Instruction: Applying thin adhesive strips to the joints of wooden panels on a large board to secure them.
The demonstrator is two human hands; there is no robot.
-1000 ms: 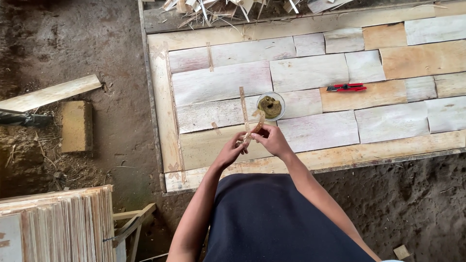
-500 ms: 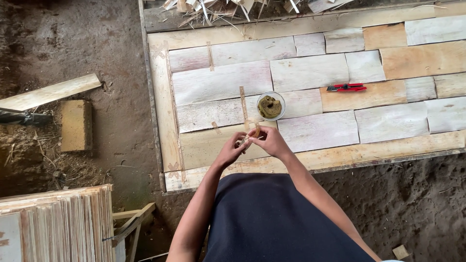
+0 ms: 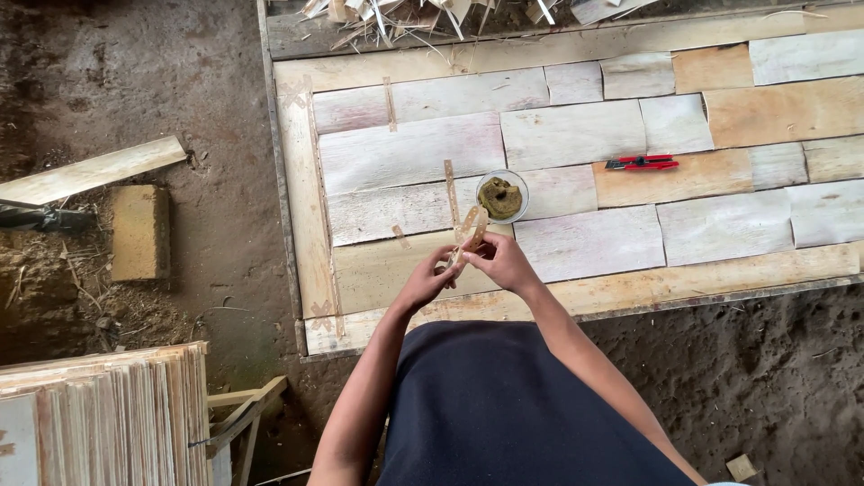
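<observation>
My left hand [image 3: 423, 283] and my right hand [image 3: 504, 263] meet over the near edge of a large panel of pale veneer pieces [image 3: 576, 135] laid side by side. Both pinch a thin tan paper strip [image 3: 470, 232] that curls up between them. Just beyond my fingers sits a small clear bowl [image 3: 501, 196] holding a brownish-green paste. More tan strips [image 3: 451, 186] are stuck along seams of the veneer.
A red and black cutter [image 3: 642, 163] lies on the panel to the right. Wood scraps [image 3: 405, 13] pile at the far edge. On the dirt floor lie a plank [image 3: 90, 171] and a block [image 3: 139, 232] to the left. Stacked veneer sheets [image 3: 99, 414] stand at lower left.
My hands have shifted slightly and the strip between them has bent into a curl, where it was held nearly straight a second ago.
</observation>
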